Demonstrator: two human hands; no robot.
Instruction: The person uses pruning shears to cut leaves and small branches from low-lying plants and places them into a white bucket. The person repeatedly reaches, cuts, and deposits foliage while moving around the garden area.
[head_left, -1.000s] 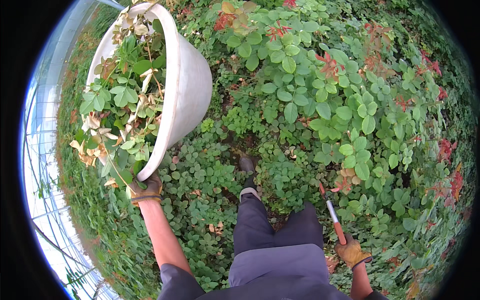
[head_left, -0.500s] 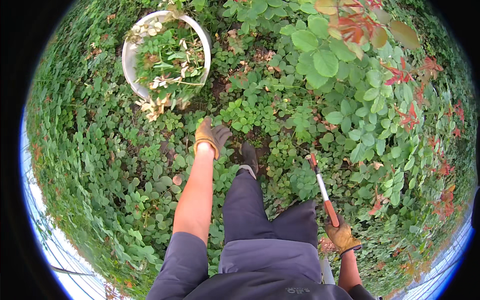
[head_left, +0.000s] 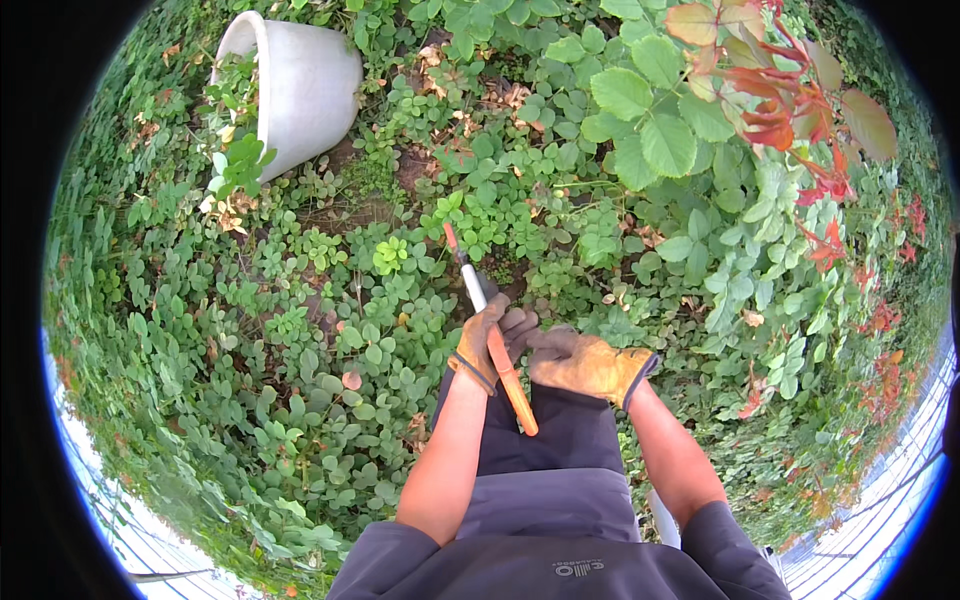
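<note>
My left hand (head_left: 477,343), in a tan-and-grey work glove, is closed around the orange handle of a long-handled pruner (head_left: 473,284). The tool slants in front of my thighs, its silver shaft and narrow reddish head pointing away to the upper left. From the right comes my right hand (head_left: 590,366), gloved in yellow and tan. Its fingers are drawn together at the left glove's fingertips; what lies between them, if anything, is hidden. At the far left a white bucket (head_left: 310,90) lies tipped, its mouth facing left, with leafy cuttings (head_left: 236,160) at the opening.
Low leafy plants (head_left: 250,330) cover the ground around my legs. A taller bush (head_left: 665,130) with large green leaves and red shoots (head_left: 785,90) leans in from the right. Dry brown leaves (head_left: 430,65) and bare soil (head_left: 345,205) show beside the bucket.
The bucket has gone from upright to tipped leftward. The pruner has passed from my right hand to my left, and both hands have come together before my lap.
</note>
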